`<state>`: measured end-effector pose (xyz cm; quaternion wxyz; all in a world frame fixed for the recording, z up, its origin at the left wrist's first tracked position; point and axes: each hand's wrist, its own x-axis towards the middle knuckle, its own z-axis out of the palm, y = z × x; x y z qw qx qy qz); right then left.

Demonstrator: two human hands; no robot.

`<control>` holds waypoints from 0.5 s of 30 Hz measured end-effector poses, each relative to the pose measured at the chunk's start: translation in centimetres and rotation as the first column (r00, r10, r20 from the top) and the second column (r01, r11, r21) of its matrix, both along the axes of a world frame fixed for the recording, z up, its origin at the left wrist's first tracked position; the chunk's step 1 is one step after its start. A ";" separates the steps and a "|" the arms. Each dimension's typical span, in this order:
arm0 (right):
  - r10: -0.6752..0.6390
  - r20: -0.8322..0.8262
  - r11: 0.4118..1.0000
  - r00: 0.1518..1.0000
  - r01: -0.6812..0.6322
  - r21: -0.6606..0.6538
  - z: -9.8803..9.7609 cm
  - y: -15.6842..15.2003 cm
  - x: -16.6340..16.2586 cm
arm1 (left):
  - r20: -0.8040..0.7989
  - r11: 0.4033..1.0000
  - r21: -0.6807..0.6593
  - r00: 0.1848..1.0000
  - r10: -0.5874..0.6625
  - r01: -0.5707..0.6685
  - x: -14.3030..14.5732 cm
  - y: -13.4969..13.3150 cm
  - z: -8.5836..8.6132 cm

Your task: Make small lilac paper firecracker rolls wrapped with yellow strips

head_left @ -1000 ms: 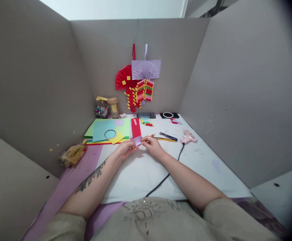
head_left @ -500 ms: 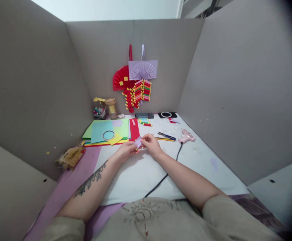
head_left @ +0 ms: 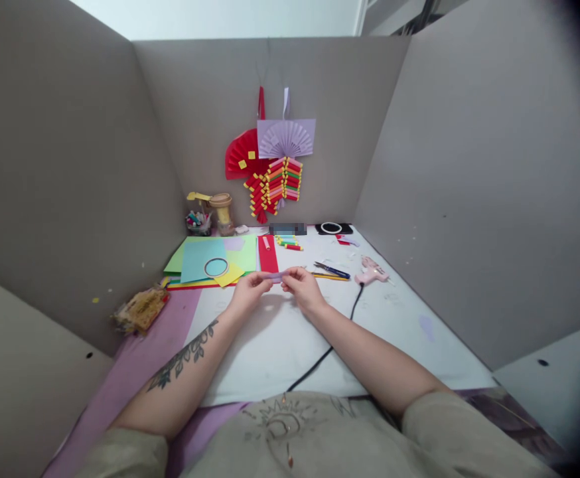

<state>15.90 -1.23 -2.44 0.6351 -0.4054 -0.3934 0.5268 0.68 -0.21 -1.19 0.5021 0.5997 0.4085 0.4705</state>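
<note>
Grey panels (head_left: pixel 195 99) wall in our bench (head_left: pixel 270 352) on three sides, with a red fan (head_left: pixel 240 156) and a purple fan (head_left: pixel 287 139) hung against the back one and strings of small coloured rolls (head_left: pixel 284 179) dangling below them. Judging by what lies about, a good share of the rolling is done: several yellow-tipped rolls (head_left: pixel 287 242) rest toward the back of the bench, and a pink roll (head_left: pixel 266 243) lies on a red strip (head_left: pixel 269 263). Our own piece, a purple paper (head_left: pixel 277 277), looks narrow and seems at least partly rolled, though we cannot tell whether its edge is fastened, so some work there may be left. It sits between our hands, over the bench, by the near end of the red strip. Our left hand (head_left: pixel 251 291) pinches one end and our right hand (head_left: pixel 302 289) the other, each grip narrow, thumb and fingers drawn close on the paper. Both forearms (head_left: pixel 185 355) reach forward and slant inward, bringing our fingertips near each other, while blue-handled snips (head_left: pixel 337 271) and a pink glue gun (head_left: pixel 371 271) lie off to the right, untouched
</note>
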 end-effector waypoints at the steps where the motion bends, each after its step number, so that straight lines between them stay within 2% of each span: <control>1: -0.010 -0.021 1.000 1.000 0.010 -0.003 0.1 -0.1 -0.1 | 0.047 0.999 0.018 0.998 0.036 -0.037 0.0 0.0 0.0; 4: -0.052 -0.081 0.999 0.995 0.051 -0.010 0.4 -0.3 -0.1 | 0.120 0.983 0.126 0.986 0.119 -0.134 0.2 -0.3 -0.1; 8: -0.070 -0.113 0.997 0.991 0.073 0.026 0.5 -0.4 -0.2 | -0.027 0.955 0.289 0.997 0.077 -0.066 0.3 -0.7 0.0; 15: -0.073 -0.005 0.988 0.997 0.073 0.133 0.3 -0.6 -0.2 | -0.164 0.957 0.270 0.974 0.155 -0.107 0.1 -0.3 -0.1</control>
